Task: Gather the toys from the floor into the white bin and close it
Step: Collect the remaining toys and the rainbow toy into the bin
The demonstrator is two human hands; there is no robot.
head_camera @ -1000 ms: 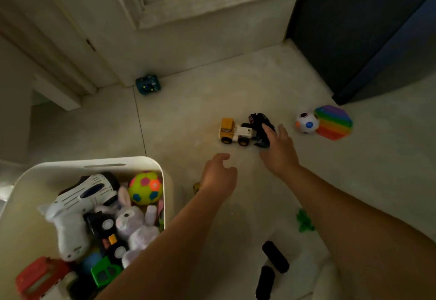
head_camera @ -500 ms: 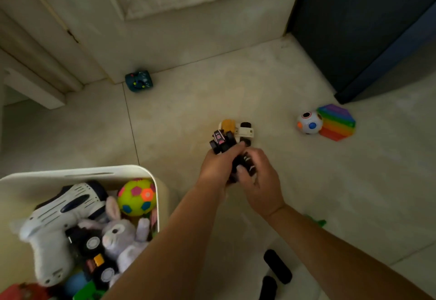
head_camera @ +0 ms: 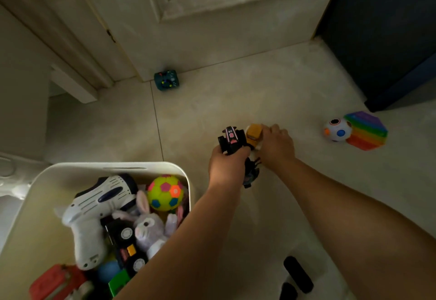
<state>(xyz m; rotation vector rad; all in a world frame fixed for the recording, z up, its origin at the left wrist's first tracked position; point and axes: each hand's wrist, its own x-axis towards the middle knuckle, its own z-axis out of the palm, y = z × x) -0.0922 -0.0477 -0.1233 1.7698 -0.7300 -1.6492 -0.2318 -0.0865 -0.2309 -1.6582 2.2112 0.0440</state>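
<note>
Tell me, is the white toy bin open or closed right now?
Open. The white bin has no lid on it, and you can see the plush bunny and the colorful ball inside.

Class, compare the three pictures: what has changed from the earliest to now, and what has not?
The right hand lifted the car off the floor and passed it to the left hand, which grips it; the right hand now grasps the truck. Ball, pad, cube and bin stayed put.

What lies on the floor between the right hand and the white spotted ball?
Only bare floor, as the head view shows: nothing lies between the right hand and the white spotted ball.
</note>
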